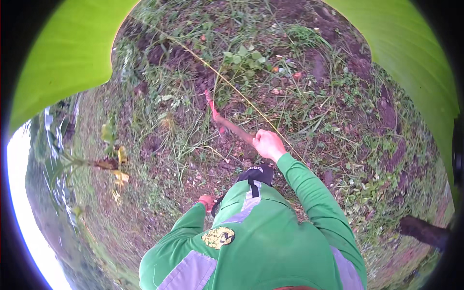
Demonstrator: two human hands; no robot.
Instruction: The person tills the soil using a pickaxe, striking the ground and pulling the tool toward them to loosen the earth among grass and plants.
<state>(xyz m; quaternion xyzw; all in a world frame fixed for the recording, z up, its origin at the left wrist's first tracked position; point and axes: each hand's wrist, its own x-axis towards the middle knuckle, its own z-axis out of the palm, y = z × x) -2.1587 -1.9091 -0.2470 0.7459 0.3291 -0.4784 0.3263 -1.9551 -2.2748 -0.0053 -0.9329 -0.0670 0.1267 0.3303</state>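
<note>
The right hand point(268, 144) clenched the stick point(232, 126), which ran to 11 o'clock into the soil point(309, 63), best kept low and firm, while the left hand point(207, 200) looked closed on nothing visible by the hip.

Two bare hands are showing: the right hand point(268, 144) and the left hand point(207, 200). One wooden-handled tool point(231, 126) is lying in view, two broad green leaves point(67, 53) are hanging overhead.
</note>
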